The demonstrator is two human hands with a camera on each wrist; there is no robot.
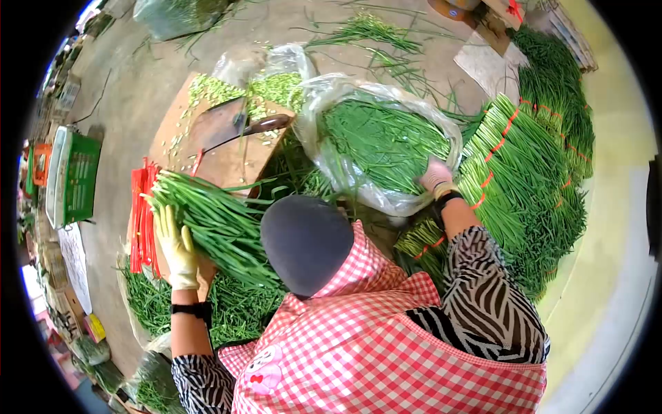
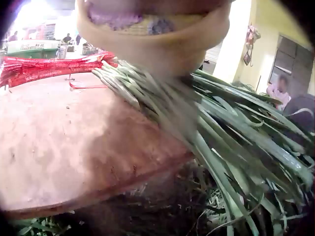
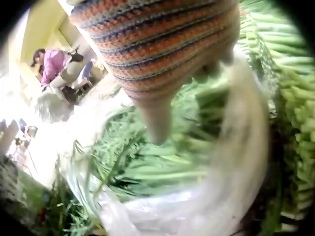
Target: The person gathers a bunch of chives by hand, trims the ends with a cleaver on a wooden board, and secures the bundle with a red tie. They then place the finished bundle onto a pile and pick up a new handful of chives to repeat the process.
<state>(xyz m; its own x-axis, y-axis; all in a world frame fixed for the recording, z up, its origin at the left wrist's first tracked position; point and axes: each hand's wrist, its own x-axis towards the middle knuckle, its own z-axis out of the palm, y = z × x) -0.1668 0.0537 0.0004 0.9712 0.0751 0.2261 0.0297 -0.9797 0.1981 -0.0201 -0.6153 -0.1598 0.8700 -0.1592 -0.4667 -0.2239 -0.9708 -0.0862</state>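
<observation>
A yellowish-gloved left hand [image 1: 176, 248] lies with extended fingers against the pale-stemmed end of a loose bunch of long green stalks [image 1: 217, 221]. In the left wrist view its cuff [image 2: 147, 46] covers part of the stalks [image 2: 246, 137], which hang over a board's edge. The right hand [image 1: 438, 176] is over the near right rim of a clear plastic bag [image 1: 314, 117] filled with greens [image 1: 379, 141]. Its striped glove [image 3: 167, 54] shows in the right wrist view with the thumb pointing down, apart from the other fingers; nothing is visibly held. Some fingertips are partly hidden.
Red ties [image 1: 143, 214] lie left of the bunch. A cleaver [image 1: 217, 127] rests on a wooden board [image 1: 258, 155] with chopped pale pieces. Tied green bundles [image 1: 510, 186] line the right side. Loose stalks [image 1: 372, 31] lie on the floor, and a green crate [image 1: 81, 176] stands left.
</observation>
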